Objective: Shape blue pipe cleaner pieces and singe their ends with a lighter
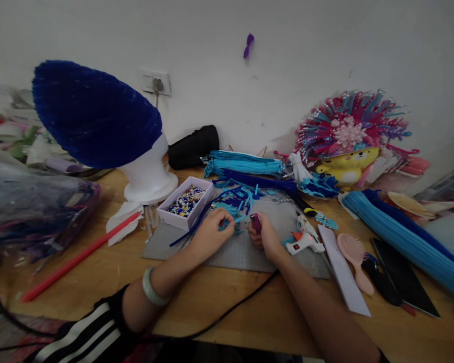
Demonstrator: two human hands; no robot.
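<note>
Wooden tabletop (204,302) bears a grey mat (234,258); above it, the right hand (265,236) curls its fingers around a purple lighter (255,223), and the left hand (214,230) pinches a light-blue strip (240,219) near the lighter.

We see a dim, grey-toned scene under diffuse light. Shadows are soft; a faint one spreads on the wall (204,60) beside the pink headdress (350,128). We note dull highlights on the plastic bag (26,194). Corners darken, and objects near the side edges look stretched and smeared. The blue snippets (245,194) blur together in fine detail.
</note>
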